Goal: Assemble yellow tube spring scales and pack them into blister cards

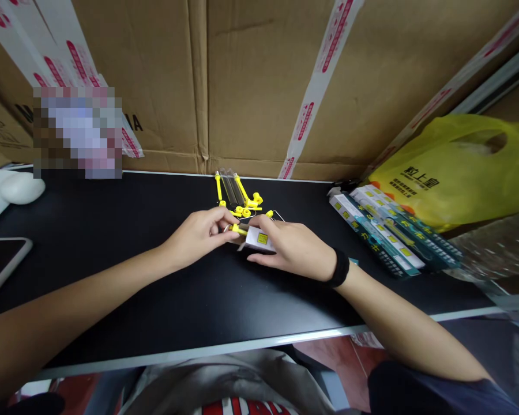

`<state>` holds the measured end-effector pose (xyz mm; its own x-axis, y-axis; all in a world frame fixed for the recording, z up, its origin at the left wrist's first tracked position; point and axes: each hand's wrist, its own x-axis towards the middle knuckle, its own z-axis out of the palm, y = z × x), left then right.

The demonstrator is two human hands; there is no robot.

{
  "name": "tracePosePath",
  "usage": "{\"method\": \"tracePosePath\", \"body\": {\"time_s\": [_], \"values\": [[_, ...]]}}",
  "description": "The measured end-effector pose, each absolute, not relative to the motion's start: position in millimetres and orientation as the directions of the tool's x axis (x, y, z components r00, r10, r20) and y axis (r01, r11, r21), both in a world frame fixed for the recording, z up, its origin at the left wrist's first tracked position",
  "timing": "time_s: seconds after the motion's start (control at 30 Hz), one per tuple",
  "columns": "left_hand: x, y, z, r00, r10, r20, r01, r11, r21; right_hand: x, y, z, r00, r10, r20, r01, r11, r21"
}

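Note:
My right hand (292, 248) grips a small white box (256, 238) with a yellow mark, holding it just above the black table (155, 300). My left hand (203, 230) pinches a small yellow plastic part (236, 229) with a thin metal wire at the box's open end. Just beyond both hands lies a loose cluster of yellow parts and clear tubes (237, 196). A black band sits on my right wrist.
A row of flat white-and-teal packaged boxes (384, 230) lies to the right, beside a yellow plastic bag (454, 167). Large taped cardboard boxes (251, 80) wall the back. A phone (2, 262) and a white mouse (21, 187) rest at the left.

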<state>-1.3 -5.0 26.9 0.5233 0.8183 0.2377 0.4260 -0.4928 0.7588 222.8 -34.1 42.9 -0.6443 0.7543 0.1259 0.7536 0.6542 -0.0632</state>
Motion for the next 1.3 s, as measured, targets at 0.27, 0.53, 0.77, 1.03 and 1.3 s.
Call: {"method": "tracePosePath", "body": {"time_s": [0.27,0.53,0.77,1.03,1.3], "values": [[-13,12,27,0.453,0.842,0.292,0.402,-0.485,0.777,231,-25,38,-0.584,0.801,0.131,0.81,0.585,0.033],[-8,1,31,0.474,0.794,0.38,0.407,-0.58,0.706,230,-28,40,-0.575,0.796,0.187,0.811,0.585,0.006],[-15,3,29,0.669,0.639,0.38,0.503,-0.765,0.402,230,-26,40,-0.624,0.773,0.115,0.774,0.632,-0.043],[-17,10,33,0.621,0.69,0.372,0.394,-0.685,0.613,232,-28,49,-0.663,0.745,0.075,0.706,0.655,-0.268],[-26,23,28,0.732,0.568,0.376,0.437,-0.815,0.379,238,-24,54,-0.626,0.775,0.09,0.738,0.625,-0.252]]}}
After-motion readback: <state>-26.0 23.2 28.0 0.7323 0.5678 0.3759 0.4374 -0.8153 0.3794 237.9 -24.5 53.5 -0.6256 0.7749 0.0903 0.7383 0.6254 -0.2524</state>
